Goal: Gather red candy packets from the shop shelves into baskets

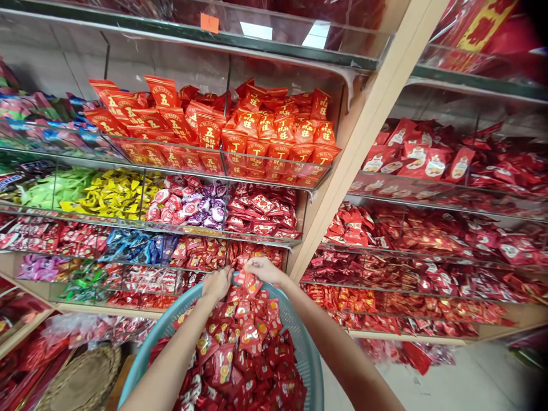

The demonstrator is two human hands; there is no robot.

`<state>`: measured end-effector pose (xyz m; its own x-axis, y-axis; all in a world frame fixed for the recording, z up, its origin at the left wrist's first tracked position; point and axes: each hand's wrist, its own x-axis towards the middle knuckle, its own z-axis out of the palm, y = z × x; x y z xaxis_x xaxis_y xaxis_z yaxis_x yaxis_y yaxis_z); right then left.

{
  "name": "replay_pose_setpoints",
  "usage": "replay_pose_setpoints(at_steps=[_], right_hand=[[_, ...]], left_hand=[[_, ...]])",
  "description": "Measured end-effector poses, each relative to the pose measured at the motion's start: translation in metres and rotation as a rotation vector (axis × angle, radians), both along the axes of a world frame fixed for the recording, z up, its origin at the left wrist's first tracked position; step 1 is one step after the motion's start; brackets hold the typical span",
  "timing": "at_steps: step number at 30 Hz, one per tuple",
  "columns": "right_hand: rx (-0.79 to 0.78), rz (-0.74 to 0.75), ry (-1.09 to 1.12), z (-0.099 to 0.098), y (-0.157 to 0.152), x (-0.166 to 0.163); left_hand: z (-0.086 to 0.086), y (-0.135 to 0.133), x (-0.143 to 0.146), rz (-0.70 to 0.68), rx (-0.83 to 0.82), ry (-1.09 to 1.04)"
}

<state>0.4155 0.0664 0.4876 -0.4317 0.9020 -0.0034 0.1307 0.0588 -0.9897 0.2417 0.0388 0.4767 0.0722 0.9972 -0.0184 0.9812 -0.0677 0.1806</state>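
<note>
Your two hands are up at the far edge of that big teal basket [136,371], close together, right where it meets the candy shelves [314,228]. Your left hand [217,283] is on the left with its fingers curled at the rim; they point away from the camera, so I can't tell if they're gripping anything. Your right hand [266,269] is bent inward with the fingertips bunched just above a shiny red packet [250,283], but whether it's actually pinched, I can't tell either.

The basket is heaped with small red candies [246,365], some with orange prints, and the pile slopes up toward your hands. Your forearms reach in over it from both sides.

Right beyond your fingers there's a compartment of red candies [261,251]. Above that, yellow candies [122,194] sit left of the pink and purple ones, and higher up are tall red bags [209,128] with gold writing. Down at bottom left there's a round woven tray [81,379], and pale floor tiles [483,377] show at bottom right.
</note>
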Motion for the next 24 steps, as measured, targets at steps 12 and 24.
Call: replay_pose_setpoints(at_steps=[12,24], right_hand=[[0.189,0.469,-0.52,-0.02,-0.022,-0.021],[0.439,-0.312,-0.716,-0.012,0.01,0.005]], left_hand=[[0.0,0.0,0.001,0.003,0.005,0.007],[-0.004,0.002,0.0,0.008,0.018,-0.015]])
